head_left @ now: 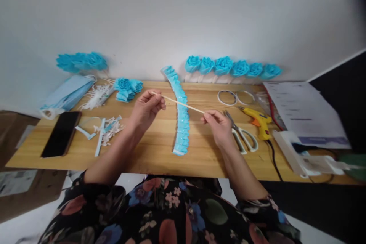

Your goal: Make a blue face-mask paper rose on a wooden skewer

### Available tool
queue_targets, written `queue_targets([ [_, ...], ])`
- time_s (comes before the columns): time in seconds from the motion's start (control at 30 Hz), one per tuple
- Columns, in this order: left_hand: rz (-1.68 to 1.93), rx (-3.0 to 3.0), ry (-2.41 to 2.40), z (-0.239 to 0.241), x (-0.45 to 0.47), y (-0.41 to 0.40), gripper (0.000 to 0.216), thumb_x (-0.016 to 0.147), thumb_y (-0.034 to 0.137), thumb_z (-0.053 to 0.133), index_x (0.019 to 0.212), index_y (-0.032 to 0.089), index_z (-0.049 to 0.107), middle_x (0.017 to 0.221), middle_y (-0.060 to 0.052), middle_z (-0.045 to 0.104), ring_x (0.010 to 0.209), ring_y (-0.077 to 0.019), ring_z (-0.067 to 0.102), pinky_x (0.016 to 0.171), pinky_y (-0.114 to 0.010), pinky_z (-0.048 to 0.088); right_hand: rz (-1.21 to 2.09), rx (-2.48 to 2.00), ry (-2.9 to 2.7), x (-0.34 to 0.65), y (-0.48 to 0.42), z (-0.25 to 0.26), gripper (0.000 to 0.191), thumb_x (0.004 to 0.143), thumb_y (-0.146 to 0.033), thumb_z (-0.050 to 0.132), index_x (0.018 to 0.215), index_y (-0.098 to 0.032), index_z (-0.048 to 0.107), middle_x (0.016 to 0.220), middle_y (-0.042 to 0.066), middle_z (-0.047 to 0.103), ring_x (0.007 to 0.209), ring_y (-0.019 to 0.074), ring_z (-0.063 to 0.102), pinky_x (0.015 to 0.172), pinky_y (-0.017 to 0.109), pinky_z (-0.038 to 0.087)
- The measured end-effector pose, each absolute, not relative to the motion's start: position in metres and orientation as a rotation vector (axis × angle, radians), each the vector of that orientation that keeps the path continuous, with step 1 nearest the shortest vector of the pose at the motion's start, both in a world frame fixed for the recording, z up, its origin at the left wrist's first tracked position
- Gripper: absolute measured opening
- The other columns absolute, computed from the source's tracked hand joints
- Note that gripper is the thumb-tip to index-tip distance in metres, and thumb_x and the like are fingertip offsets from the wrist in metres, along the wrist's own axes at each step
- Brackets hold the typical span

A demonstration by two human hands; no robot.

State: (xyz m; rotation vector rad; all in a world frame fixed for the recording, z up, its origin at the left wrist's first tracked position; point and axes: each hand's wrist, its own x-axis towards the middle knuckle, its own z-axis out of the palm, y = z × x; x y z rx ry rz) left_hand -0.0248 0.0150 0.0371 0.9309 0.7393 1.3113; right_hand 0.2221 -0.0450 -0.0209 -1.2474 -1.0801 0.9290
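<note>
- The left hand [148, 105] pinches one end of a thin pale stick [178, 103] between thumb and fingers, the other fingers curled in.
- The right hand [219, 126] pinches the opposite end in the same narrow way, a little nearer the body than the left.
- The stick spans the gap between the two grips, sloping down toward the right one; it looks straight.
- Behind the stick's middle, between the hands, a pleated blue strip [183, 124] lies on the wooden table [204, 148], running from the wall side toward the body in a slight curve.
- Just right of the right grip lie scissors [236, 126] with pale handles; farther right is a yellow glue gun [259, 118], its nozzle pointing back toward the hands.
- Beyond the right grip, toward the wall, two rings [218, 98] lie side by side, and past them six blue flowers [223, 65] stand in a row.
- Just beyond the left grip sits a small group of blue flowers [122, 84]; farther left and back is a larger cluster [95, 61].
- Left of the left forearm are pale scraps [110, 129], then a dark phone [61, 135].
</note>
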Motion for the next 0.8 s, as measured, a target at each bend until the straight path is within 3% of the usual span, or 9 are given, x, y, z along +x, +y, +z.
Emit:
queue_targets([
  [0.47, 1.344, 0.838, 0.642, 0.037, -0.026, 0.013, 0.024, 0.089, 0.04, 0.075, 0.092, 0.017, 0.072, 0.068, -0.001, 0.064, 0.059, -0.0108, 0.059, 0.059, -0.022, 0.047, 0.874, -1.324, -1.332, 0.222, -0.051, -0.028, 0.022, 0.083, -0.043, 0.076, 0.087, -0.021, 0.078, 0.074, 0.002, 0.075, 0.065, 0.0163, 0.065, 0.065, 0.03, 0.053],
  [0.6, 1.313, 0.832, 0.637, 0.044, -0.027, 0.01, 0.023, 0.091, 0.04, 0.07, 0.084, 0.019, 0.07, 0.065, 0.0, 0.06, 0.059, -0.0122, 0.058, 0.061, -0.024, 0.048, 0.845, -1.323, -1.406, 0.22, -0.053, -0.028, 0.02, 0.084, -0.041, 0.075, 0.086, -0.022, 0.078, 0.076, 0.002, 0.077, 0.067, 0.017, 0.067, 0.066, 0.031, 0.054],
  [0.8, 1.231, 0.927, 0.735, 0.06, -0.032, 0.005, 0.045, 0.093, 0.055, 0.058, 0.064, 0.021, 0.06, 0.06, -0.002, 0.048, 0.059, -0.0168, 0.055, 0.063, -0.033, 0.051, 0.744, -1.357, -1.486, 0.216, -0.056, -0.021, 0.016, 0.085, -0.038, 0.072, 0.085, -0.023, 0.078, 0.078, 0.001, 0.078, 0.067, 0.0162, 0.066, 0.066, 0.03, 0.053],
])
